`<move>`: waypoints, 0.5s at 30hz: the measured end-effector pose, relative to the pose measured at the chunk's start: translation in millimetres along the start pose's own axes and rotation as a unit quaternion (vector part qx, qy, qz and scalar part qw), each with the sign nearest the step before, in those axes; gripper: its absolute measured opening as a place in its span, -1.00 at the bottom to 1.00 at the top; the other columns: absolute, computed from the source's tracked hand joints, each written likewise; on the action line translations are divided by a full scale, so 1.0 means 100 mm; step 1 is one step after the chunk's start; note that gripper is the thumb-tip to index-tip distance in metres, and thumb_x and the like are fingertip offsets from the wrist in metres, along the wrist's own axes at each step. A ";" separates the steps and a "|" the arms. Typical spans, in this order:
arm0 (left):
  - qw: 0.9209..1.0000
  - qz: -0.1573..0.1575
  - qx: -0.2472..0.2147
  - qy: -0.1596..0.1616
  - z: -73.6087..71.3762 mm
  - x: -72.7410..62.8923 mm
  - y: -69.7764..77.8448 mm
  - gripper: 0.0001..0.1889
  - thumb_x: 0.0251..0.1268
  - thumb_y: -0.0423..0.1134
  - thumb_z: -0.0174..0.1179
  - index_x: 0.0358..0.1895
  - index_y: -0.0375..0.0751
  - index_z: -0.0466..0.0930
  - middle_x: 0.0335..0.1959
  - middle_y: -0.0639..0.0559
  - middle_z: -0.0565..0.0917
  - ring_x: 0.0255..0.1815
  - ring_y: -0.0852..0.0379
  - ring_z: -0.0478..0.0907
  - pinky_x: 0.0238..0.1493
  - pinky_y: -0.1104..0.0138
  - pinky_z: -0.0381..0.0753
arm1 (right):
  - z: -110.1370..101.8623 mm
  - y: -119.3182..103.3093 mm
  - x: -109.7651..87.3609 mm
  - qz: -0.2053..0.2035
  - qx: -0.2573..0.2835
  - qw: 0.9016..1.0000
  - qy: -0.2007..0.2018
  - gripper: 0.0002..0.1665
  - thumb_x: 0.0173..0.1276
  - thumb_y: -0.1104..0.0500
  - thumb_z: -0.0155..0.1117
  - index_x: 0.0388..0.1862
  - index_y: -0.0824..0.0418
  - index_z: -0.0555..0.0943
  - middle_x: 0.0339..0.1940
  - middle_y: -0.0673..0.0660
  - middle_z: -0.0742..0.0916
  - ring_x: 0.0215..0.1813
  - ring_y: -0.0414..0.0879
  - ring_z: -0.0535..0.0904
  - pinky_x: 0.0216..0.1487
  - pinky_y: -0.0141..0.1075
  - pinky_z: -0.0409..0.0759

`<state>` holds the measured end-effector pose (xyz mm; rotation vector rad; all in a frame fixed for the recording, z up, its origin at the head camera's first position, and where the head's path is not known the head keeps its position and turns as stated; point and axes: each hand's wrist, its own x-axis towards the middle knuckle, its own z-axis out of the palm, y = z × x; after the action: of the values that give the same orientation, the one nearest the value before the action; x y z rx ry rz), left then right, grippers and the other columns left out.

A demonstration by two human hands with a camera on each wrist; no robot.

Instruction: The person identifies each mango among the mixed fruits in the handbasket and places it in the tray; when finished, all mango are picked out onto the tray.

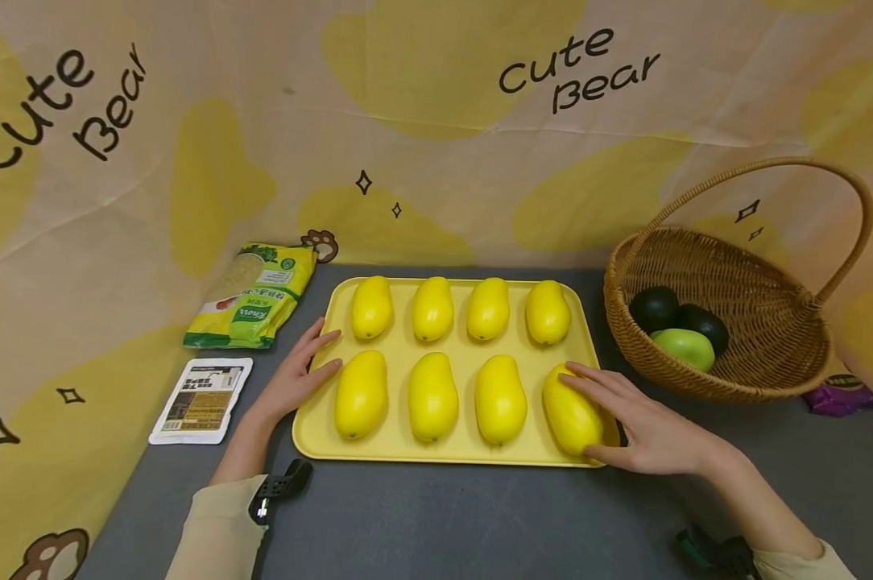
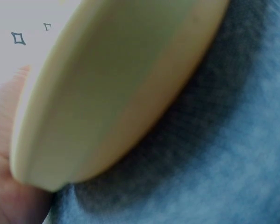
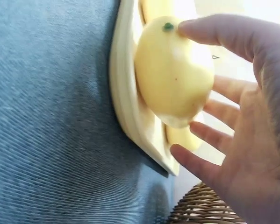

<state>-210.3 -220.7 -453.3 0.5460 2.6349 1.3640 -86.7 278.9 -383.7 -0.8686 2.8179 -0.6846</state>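
Note:
My right hand is at the front right mango. Its thumb touches the stem end and its fingers curve round the far side; in the right wrist view that mango sits between thumb and fingers. This mango lies tilted on the yellow tray. Over the tray's left rim rests my left hand, its fingers and thumb fairly straight and spread, beside the front left mango. The mangoes stand in two rows, the back one starting with a mango at left. In the left wrist view the tray's edge hides most of that hand.
A wicker basket at the right holds dark green avocados and a green fruit. Beside it lies a purple packet. Left of the tray are a yellow-green Knorr bag and a white packet on the grey table.

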 end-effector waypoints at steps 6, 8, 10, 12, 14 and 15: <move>1.000 0.006 -0.005 0.005 -0.01 -0.01 0.01 -0.44 0.43 -0.20 0.15 0.42 -0.28 0.30 0.58 -0.20 -0.11 0.55 -0.26 -0.18 0.38 -0.26 -0.09 | 0.05 0.01 0.03 0.006 0.002 0.999 0.035 0.10 0.14 -0.15 0.49 0.56 0.06 0.14 0.54 0.09 0.23 0.48 -0.02 0.14 0.33 -0.61 -0.08; 1.000 0.007 -0.004 0.005 -0.01 -0.01 0.01 -0.44 0.43 -0.19 0.15 0.42 -0.27 0.30 0.58 -0.20 -0.11 0.55 -0.26 -0.18 0.38 -0.26 -0.09 | 0.05 0.01 0.03 0.009 0.003 0.999 0.039 0.11 0.14 -0.16 0.49 0.56 0.06 0.14 0.54 0.09 0.23 0.48 -0.03 0.14 0.33 -0.62 -0.10; 1.000 0.007 -0.003 0.005 0.00 -0.01 0.01 -0.44 0.43 -0.19 0.15 0.42 -0.28 0.29 0.58 -0.20 -0.11 0.55 -0.27 -0.18 0.38 -0.27 -0.09 | 0.06 0.01 0.04 0.014 0.001 0.999 0.040 0.12 0.13 -0.17 0.49 0.56 0.06 0.14 0.54 0.09 0.24 0.48 -0.03 0.14 0.34 -0.60 -0.07; 1.000 0.005 -0.001 0.004 0.00 0.00 0.01 -0.44 0.43 -0.19 0.15 0.42 -0.27 0.29 0.58 -0.20 -0.11 0.55 -0.27 -0.18 0.37 -0.27 -0.09 | 0.06 0.01 0.04 0.019 -0.001 0.999 0.038 0.12 0.13 -0.19 0.48 0.56 0.04 0.13 0.54 0.08 0.23 0.49 -0.04 0.13 0.36 -0.54 -0.02; 1.000 0.004 -0.001 0.003 0.00 0.00 0.01 -0.44 0.43 -0.20 0.15 0.42 -0.28 0.29 0.58 -0.20 -0.11 0.55 -0.27 -0.18 0.38 -0.27 -0.09 | 0.06 0.01 0.04 0.025 -0.002 0.999 0.037 0.12 0.13 -0.21 0.48 0.56 0.02 0.13 0.54 0.07 0.23 0.49 -0.04 0.11 0.37 -0.49 0.02; 1.000 0.003 -0.002 0.002 0.00 0.00 0.02 -0.43 0.43 -0.21 0.15 0.43 -0.30 0.28 0.58 -0.22 -0.12 0.54 -0.28 -0.18 0.37 -0.27 -0.09 | 0.06 0.01 0.04 0.026 -0.003 0.999 0.037 0.12 0.13 -0.21 0.47 0.56 0.02 0.13 0.54 0.07 0.22 0.49 -0.03 0.11 0.38 -0.47 0.03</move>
<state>-209.9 -219.7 -451.4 0.5515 2.6348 1.3731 -88.9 275.4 -389.0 -0.7829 2.8976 -0.7166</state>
